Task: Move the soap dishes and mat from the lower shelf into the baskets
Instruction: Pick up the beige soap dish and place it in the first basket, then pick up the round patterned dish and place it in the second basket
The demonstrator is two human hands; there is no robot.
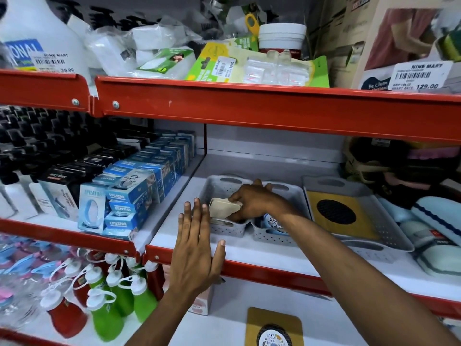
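Right hand (252,199) pinches a beige soap dish (224,208) over the left grey basket (219,188); left hand (197,245), spread, rests on the red shelf edge (262,268); epilator boxes (119,203) crowd centre-left.

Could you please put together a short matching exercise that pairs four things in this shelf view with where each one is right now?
Column 1:
1. beige soap dish
2. left hand
3. yellow mat with black oval
4. yellow mat with patterned disc

Column 2:
A. lying in the large grey tray
B. resting open on the red shelf edge
C. on the lower shelf
D. held by the right hand over the small grey basket

Pairs: 1-D, 2-B, 3-A, 4-C
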